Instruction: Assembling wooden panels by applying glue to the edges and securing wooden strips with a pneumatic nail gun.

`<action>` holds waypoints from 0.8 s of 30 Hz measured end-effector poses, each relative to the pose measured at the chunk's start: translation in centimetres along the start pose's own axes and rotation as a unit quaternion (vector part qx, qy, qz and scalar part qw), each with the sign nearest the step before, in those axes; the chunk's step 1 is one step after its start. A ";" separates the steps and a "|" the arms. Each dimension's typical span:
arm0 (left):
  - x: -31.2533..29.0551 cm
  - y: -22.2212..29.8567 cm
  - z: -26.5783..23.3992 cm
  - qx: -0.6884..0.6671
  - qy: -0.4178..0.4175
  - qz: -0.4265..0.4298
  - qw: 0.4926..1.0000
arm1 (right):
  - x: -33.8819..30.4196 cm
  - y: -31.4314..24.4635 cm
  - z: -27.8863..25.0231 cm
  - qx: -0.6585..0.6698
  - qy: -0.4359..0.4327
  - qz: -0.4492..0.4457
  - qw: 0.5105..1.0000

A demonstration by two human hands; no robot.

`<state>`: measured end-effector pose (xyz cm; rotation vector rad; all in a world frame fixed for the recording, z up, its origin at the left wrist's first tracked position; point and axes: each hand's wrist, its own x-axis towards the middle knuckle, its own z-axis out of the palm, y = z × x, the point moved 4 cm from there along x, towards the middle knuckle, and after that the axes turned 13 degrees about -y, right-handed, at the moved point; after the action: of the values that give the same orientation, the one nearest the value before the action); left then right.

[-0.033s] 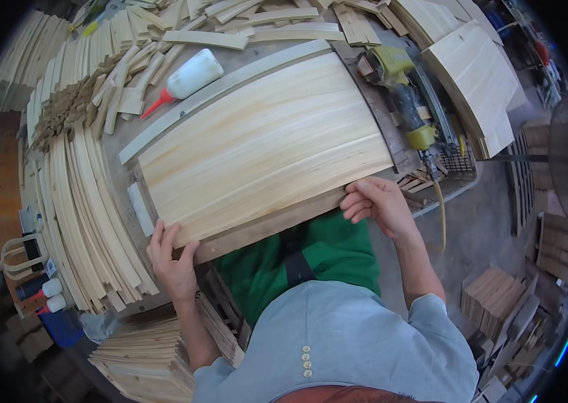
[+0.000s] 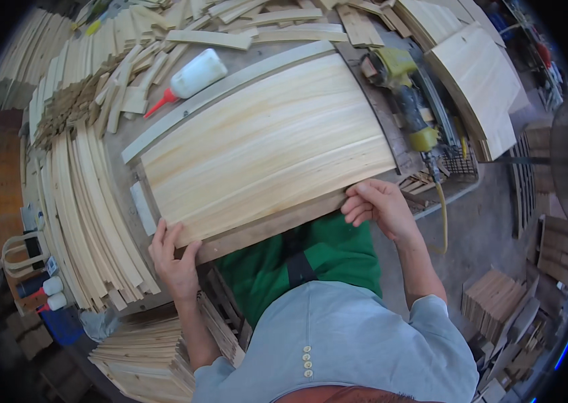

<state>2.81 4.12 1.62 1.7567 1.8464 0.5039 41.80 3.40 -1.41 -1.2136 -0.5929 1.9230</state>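
Note:
A pale wooden panel of joined boards lies flat on the workbench in front of me. My left hand rests at its near left corner, fingers spread, thumb apart along the near edge. At the near right edge, my right hand has its fingers curled and thumb pressed to the forefinger; whatever lies in that pinch is hidden. A long thin wooden strip runs along the panel's far side, and a short pale strip lies off its left end.
Beyond the far strip lies a white glue bottle with a red nozzle. A green-yellow nail gun with a yellow hose sits to the right. Long slats are piled left, offcuts at the back, and stacked panels far right.

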 end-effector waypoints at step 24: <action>23.5 13.8 3.6 0.101 0.018 0.351 0.931 | 7.6 -3.9 8.5 -0.036 -0.072 -0.163 0.983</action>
<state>15.74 28.18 4.23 2.5635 1.2728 0.6203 33.67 11.98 1.03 -0.9575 -0.8852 1.7307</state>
